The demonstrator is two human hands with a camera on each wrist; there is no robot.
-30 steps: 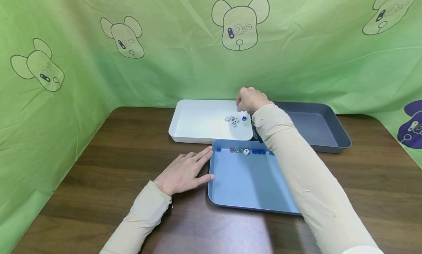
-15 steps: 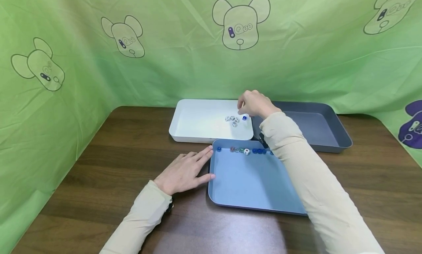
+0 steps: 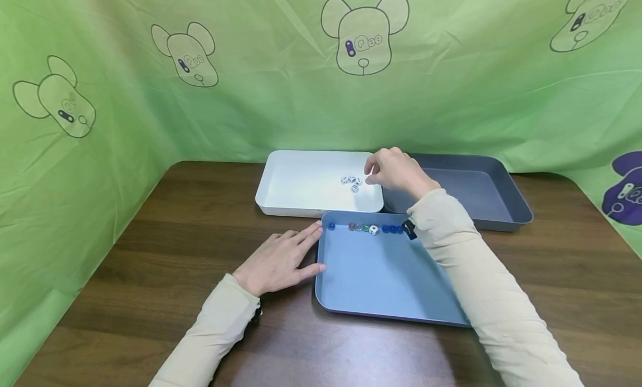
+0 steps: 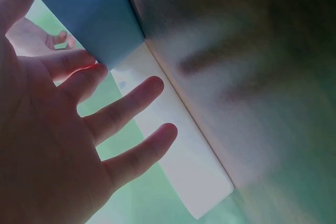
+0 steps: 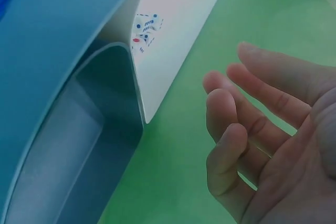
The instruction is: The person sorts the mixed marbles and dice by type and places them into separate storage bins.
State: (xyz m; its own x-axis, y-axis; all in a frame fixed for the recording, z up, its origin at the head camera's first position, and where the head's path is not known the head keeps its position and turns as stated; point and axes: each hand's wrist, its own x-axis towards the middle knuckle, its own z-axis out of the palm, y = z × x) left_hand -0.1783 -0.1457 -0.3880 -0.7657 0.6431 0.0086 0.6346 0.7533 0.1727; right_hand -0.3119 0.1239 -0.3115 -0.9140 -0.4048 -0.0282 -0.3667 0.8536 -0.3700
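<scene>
My left hand (image 3: 278, 262) lies with straight, spread fingers at the left edge of the light blue tray (image 3: 381, 281), fingertips touching its rim. Along that tray's far side sits a row of small glass marbles (image 3: 393, 229) with a white die (image 3: 373, 230) among them. Above the right end of the white tray (image 3: 296, 183) hovers my right hand (image 3: 396, 169). In the right wrist view its fingers are loosely bent, the thumb stands apart and nothing is held. Several white dice (image 3: 355, 188) lie clustered in the white tray beside it.
A dark grey tray (image 3: 476, 189) stands to the right of the white one, partly behind my right arm. The trays rest on a brown wooden table (image 3: 165, 253). A green cloth (image 3: 251, 97) with printed mouse heads hangs behind and at the left.
My right hand has drawn back toward me and slightly right, over the white tray's right end. The blue die seen there earlier is now out of sight. My left hand stays put.
</scene>
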